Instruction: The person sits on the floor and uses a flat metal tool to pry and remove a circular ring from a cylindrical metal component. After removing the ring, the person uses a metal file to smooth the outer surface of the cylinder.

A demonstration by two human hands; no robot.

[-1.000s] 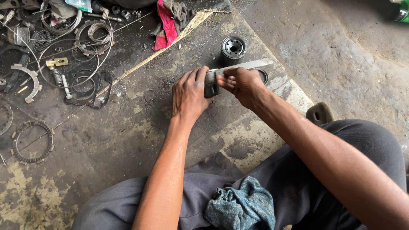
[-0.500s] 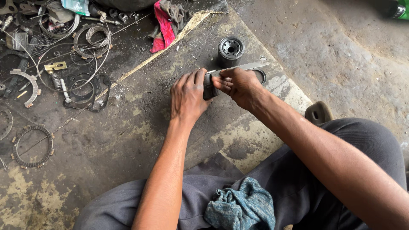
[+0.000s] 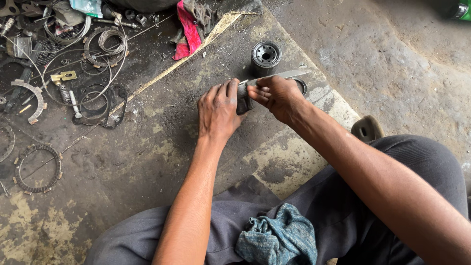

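Observation:
My left hand (image 3: 218, 110) presses a small grey block (image 3: 243, 99) down on the stained concrete floor. My right hand (image 3: 277, 95) grips a flat metal blade (image 3: 287, 75) that lies across the top of that block and points to the right. Just behind the hands stands a dark cylindrical metal part (image 3: 265, 55) with a ring of holes in its top face. A thin metal ring (image 3: 300, 84) lies half hidden behind my right hand.
Wire coils (image 3: 109, 40), a toothed ring (image 3: 38, 168), a curved shoe-shaped part (image 3: 33, 96) and bolts lie at the left. A red and grey rag (image 3: 190, 23) sits at the top. A blue-green cloth (image 3: 278, 237) rests on my lap. A sandal (image 3: 367, 129) sits by my knee.
Both hands stay on the block and blade; my right hand has shifted slightly along the blade. The view has drifted a little.

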